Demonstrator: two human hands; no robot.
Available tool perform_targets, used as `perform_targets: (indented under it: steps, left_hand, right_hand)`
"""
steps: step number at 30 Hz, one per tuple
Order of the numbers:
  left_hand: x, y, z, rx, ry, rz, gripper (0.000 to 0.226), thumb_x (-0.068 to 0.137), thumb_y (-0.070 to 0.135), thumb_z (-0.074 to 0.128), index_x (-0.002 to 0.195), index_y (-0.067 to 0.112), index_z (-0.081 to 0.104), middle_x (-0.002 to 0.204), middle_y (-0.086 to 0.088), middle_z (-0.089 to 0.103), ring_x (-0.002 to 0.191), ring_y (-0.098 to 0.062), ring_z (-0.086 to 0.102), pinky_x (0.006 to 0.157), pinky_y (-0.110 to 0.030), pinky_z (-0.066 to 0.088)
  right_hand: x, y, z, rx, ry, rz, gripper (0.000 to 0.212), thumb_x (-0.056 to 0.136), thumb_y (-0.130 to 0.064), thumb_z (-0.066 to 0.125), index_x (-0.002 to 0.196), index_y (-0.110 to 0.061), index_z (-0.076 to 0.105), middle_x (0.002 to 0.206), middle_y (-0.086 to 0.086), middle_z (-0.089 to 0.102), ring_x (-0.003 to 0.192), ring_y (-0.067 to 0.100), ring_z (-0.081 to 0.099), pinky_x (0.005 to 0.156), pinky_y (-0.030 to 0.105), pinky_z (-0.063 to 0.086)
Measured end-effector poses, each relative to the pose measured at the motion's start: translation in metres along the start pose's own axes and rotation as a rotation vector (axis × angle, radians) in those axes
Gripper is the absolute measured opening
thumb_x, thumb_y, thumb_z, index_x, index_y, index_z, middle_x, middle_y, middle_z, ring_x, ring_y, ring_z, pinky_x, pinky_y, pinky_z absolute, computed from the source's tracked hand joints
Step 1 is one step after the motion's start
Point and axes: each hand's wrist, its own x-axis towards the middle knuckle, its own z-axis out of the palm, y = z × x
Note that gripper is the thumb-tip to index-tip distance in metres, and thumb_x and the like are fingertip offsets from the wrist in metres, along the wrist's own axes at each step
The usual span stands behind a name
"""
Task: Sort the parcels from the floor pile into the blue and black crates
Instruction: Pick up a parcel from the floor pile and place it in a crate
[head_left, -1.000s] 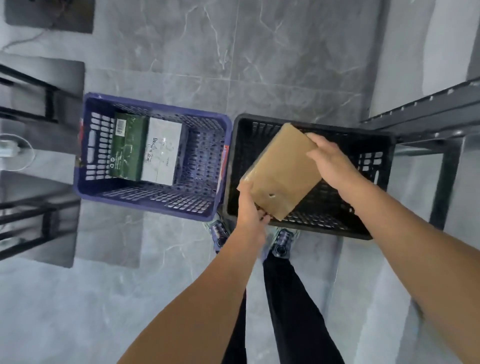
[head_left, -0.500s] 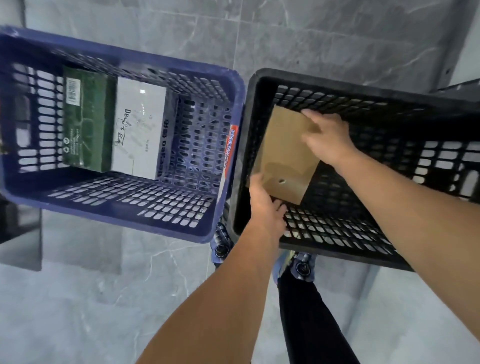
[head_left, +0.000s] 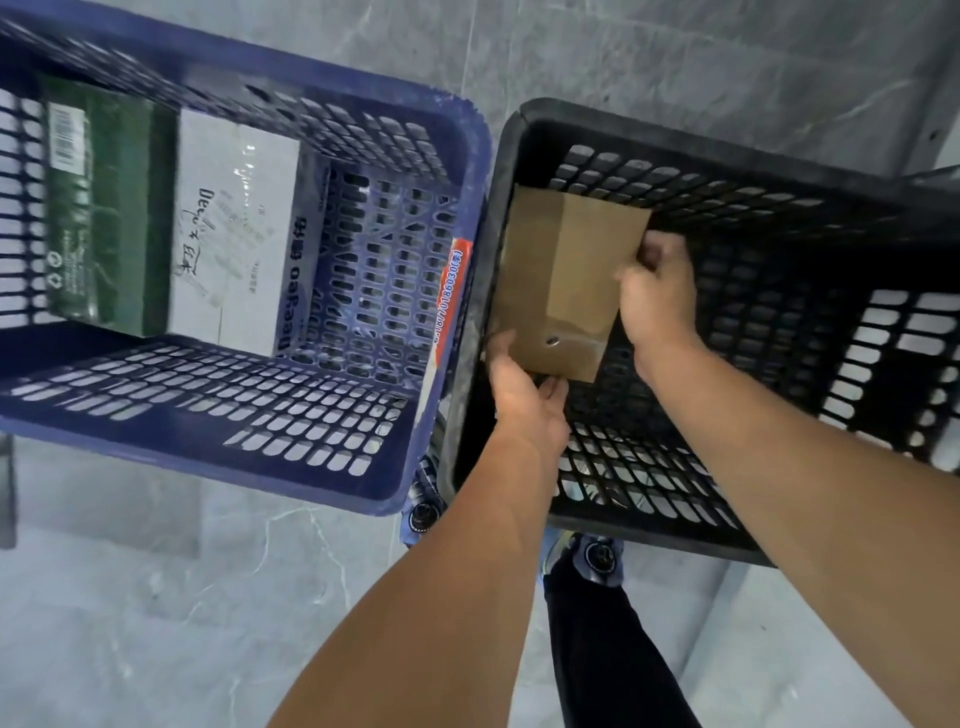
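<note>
A brown cardboard parcel (head_left: 561, 275) sits deep inside the black crate (head_left: 727, 540), against its left wall. My left hand (head_left: 524, 389) grips the parcel's near edge. My right hand (head_left: 657, 293) holds its right edge with curled fingers. The blue crate (head_left: 311, 467) stands touching the black one on the left. It holds a green box (head_left: 98, 208) and a white box (head_left: 239, 228) side by side.
Grey marbled floor tiles (head_left: 156, 623) surround the crates. My shoes (head_left: 597, 556) and a dark trouser leg stand just in front of the crates. A grey wall edge (head_left: 930, 78) rises at the far right.
The view has dropped closer to the crates. Both hands have lowered the brown parcel from above the black crate's rim down inside, toward its left wall.
</note>
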Motion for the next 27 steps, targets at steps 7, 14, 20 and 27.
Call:
perform_targets:
  steps: [7, 14, 20, 27]
  left_hand:
    - [0.003, 0.007, 0.006, 0.043, -0.037, 0.037, 0.062, 0.095, 0.042, 0.065, 0.147, 0.015, 0.043, 0.137, -0.016, 0.051, 0.129, -0.035, 0.051, 0.118, -0.046, 0.038]
    - [0.010, 0.005, 0.000, 0.076, -0.085, 0.026, 0.065, 0.094, 0.044, 0.063, 0.149, 0.014, 0.042, 0.139, -0.017, 0.050, 0.134, -0.038, 0.048, 0.119, -0.049, 0.036]
    - [0.007, 0.012, -0.002, 0.259, -0.093, 0.000, 0.073, 0.097, 0.053, 0.058, 0.157, 0.019, 0.034, 0.155, -0.016, 0.041, 0.140, -0.036, 0.045, 0.120, -0.048, 0.034]
    - [-0.033, 0.025, -0.008, 0.444, -0.135, 0.022, 0.080, 0.099, 0.056, 0.052, 0.163, 0.018, 0.022, 0.165, -0.013, 0.031, 0.149, -0.027, 0.035, 0.122, -0.050, 0.027]
  right_hand:
    - [0.001, 0.006, 0.005, -0.123, -0.125, 0.063, 0.070, 0.095, -0.027, 0.050, 0.162, -0.038, 0.031, 0.150, -0.002, 0.056, 0.128, 0.021, 0.058, 0.110, 0.043, 0.049]
    - [0.009, 0.011, 0.005, -0.148, -0.234, 0.091, 0.081, 0.102, -0.011, 0.050, 0.166, -0.036, 0.008, 0.159, -0.002, 0.045, 0.117, 0.012, 0.052, 0.091, 0.024, 0.044]
    - [0.010, 0.007, -0.010, -0.118, -0.340, 0.127, 0.086, 0.103, -0.017, 0.058, 0.165, -0.041, 0.004, 0.166, -0.003, 0.036, 0.138, 0.014, 0.045, 0.115, 0.033, 0.040]
    - [-0.014, -0.020, -0.034, -0.111, -0.387, 0.117, 0.080, 0.104, -0.024, 0.057, 0.166, -0.039, 0.008, 0.169, -0.006, 0.030, 0.146, 0.011, 0.033, 0.114, 0.030, 0.030]
